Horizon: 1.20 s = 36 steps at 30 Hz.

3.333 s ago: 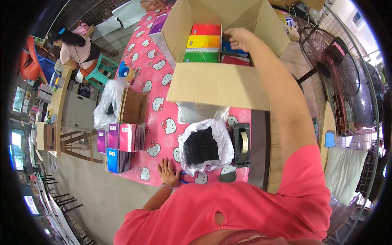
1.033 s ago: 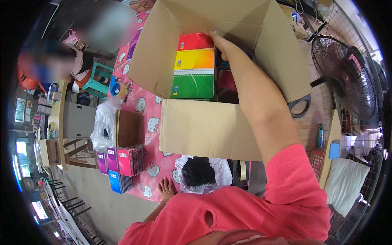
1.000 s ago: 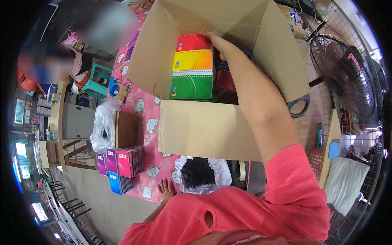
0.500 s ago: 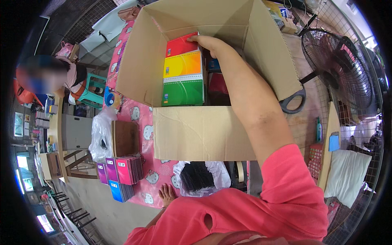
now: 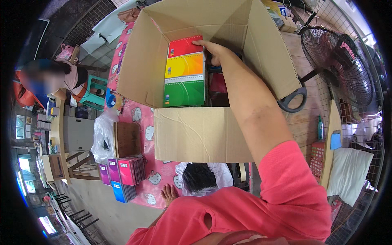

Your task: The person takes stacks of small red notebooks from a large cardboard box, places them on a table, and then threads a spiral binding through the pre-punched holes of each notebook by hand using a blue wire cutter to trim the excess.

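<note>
A large open cardboard box (image 5: 196,134) stands in front of me. Inside on its left lie stacked spiral notebooks: red (image 5: 181,47), yellow-orange (image 5: 183,66) and green (image 5: 183,94). My right hand (image 5: 212,50) reaches into the box, its thumb on the red notebook's cover and the rest curled down at that stack's right edge, mostly hidden. Lower in the box, right of the stacks, lies a dark red notebook (image 5: 219,83), partly behind my forearm. My left hand (image 5: 168,196) rests flat with fingers spread on the pink patterned tablecloth (image 5: 151,185), holding nothing.
Purple, pink and blue spiral notebooks (image 5: 130,173) stand at the table's left edge, by a brown box (image 5: 127,139) and a clear plastic bag (image 5: 104,139). Black spiral-bound items (image 5: 199,176) sit in white plastic near me. A fan (image 5: 343,69) stands right; a person (image 5: 71,77) sits far left.
My right hand has drawn slightly toward me and right, at the red notebook's edge, and that notebook has shifted a little with it. My left hand stays on the table.
</note>
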Available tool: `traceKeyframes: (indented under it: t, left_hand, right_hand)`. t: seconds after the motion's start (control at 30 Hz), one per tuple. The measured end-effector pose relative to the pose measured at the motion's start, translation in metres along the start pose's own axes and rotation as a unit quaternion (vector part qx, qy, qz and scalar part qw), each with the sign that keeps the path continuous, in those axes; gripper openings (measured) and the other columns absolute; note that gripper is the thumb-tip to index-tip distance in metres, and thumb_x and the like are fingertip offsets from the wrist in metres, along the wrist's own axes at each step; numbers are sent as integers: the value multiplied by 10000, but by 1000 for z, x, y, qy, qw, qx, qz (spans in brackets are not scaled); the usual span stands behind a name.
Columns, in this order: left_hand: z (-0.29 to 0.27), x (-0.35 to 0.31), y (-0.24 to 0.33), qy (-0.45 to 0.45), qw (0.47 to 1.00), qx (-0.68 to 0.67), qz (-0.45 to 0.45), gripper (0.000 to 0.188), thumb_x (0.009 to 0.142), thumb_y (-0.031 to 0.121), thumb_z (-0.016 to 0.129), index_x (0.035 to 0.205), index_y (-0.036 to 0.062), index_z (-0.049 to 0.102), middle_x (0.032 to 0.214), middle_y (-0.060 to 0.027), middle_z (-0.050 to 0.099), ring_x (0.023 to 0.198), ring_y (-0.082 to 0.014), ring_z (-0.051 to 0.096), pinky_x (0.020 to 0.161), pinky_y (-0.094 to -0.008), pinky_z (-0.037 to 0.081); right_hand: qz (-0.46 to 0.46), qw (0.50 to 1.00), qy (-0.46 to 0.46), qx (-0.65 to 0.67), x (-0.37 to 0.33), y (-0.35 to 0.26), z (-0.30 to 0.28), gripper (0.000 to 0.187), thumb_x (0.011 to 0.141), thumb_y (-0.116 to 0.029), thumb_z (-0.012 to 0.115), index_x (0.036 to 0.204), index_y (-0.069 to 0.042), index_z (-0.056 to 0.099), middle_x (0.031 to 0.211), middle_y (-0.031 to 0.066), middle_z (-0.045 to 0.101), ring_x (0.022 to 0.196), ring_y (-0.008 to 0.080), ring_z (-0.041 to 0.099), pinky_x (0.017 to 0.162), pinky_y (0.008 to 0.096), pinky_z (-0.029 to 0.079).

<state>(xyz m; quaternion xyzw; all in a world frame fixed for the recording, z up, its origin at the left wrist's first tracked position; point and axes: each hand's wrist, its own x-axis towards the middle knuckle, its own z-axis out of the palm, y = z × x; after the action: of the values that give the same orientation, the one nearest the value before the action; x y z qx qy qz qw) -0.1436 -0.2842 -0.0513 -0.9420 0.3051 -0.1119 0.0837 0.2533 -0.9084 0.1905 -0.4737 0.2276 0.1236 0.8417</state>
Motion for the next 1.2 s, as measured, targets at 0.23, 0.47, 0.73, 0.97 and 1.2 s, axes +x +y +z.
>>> traceKeyframes:
  t: [0.23,0.47,0.73,0.97,1.2]
  left_hand:
    - [-12,0,-1,-49,998,-44,-10,621,934,361,512,1451,62,343,1522,-220,314,1397,-439,301,1122,-639,192]
    - [-15,-4,-2,-64,997,-46,-14,598,950,380,465,1441,54,366,1516,-218,331,1395,-428,316,1129,-631,194]
    - [-18,4,1,-51,997,-56,-18,521,947,255,495,1420,59,398,1496,-203,376,1398,-402,336,1128,-619,211]
    - [-5,8,-1,42,999,11,11,496,935,201,541,1399,67,428,1477,-186,413,1378,-383,382,1127,-594,241]
    - [-12,13,3,52,999,-5,-6,480,942,198,545,1392,72,437,1473,-179,421,1372,-376,392,1129,-587,242]
  right_hand:
    - [16,998,20,-62,9,-1,-3,699,770,-469,760,1293,-45,569,1311,144,600,1185,275,576,1039,388,414]
    - [-15,986,29,-164,-21,-18,25,833,775,-534,713,1436,-99,451,1574,131,291,1427,260,262,1158,399,152]
    - [-21,980,98,-171,1,-10,13,768,761,-524,729,1359,-88,521,1425,147,496,1272,281,474,1098,426,290]
    - [0,993,90,-79,32,-3,2,641,779,-457,752,1268,-74,594,1313,110,599,1144,229,582,1014,376,420]
    - [25,999,17,-39,-2,-5,6,599,778,-440,743,1250,-94,612,1282,107,619,1130,240,586,999,380,426]
